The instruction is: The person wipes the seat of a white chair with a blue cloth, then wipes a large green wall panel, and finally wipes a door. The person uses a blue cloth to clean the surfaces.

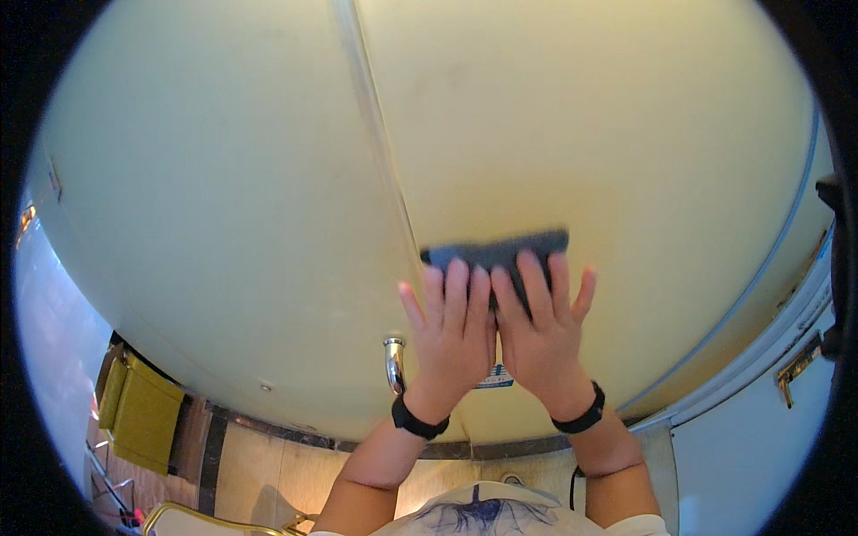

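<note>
A dark grey cloth (495,252) lies against a cream door panel (603,134), slightly blurred. My left hand (450,338) presses its left part to the panel with flat fingers, the thumb tucked toward the middle. On the cloth's right part my right hand (541,335) is laid the same way, little finger spread off its edge. Both hands sit side by side, almost touching, and cover much of the cloth. To the left of my left wrist is a curved chrome door handle (394,365). A small blue-and-white sticker (499,378) with writing shows partly between my wrists.
A second cream panel (234,201) adjoins at a vertical seam (382,127). At lower left are an olive-green chair (144,412) and a gold-framed chair (201,512). A white door with a brass lever handle (798,372) stands at right. Beige floor tiles (255,462) run below.
</note>
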Motion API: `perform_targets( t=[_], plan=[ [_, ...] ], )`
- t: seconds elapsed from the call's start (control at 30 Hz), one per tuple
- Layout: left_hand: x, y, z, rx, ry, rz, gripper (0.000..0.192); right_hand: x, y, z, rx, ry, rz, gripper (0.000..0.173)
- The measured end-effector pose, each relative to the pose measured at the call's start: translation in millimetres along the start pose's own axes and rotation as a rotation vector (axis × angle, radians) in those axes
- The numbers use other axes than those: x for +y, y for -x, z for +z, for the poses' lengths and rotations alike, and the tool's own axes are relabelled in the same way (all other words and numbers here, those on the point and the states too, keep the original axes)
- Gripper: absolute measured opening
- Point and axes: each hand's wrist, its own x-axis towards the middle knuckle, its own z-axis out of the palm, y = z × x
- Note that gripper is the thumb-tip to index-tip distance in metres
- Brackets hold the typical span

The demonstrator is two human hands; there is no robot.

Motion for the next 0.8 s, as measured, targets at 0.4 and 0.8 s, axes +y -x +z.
perform_targets(
  t=[0.4, 0.8],
  plan=[
    [-2, 3, 7, -0.037, -0.02, 0.02, 0.049, 9, 7, 0, -0.027, 0.011, 0.07, 0.034],
    [-1, 45, 16, 0.026, -0.046, 0.129, 0.041, -12, 52, 9, -0.058, 0.022, 0.066, 0.034]
  ],
)
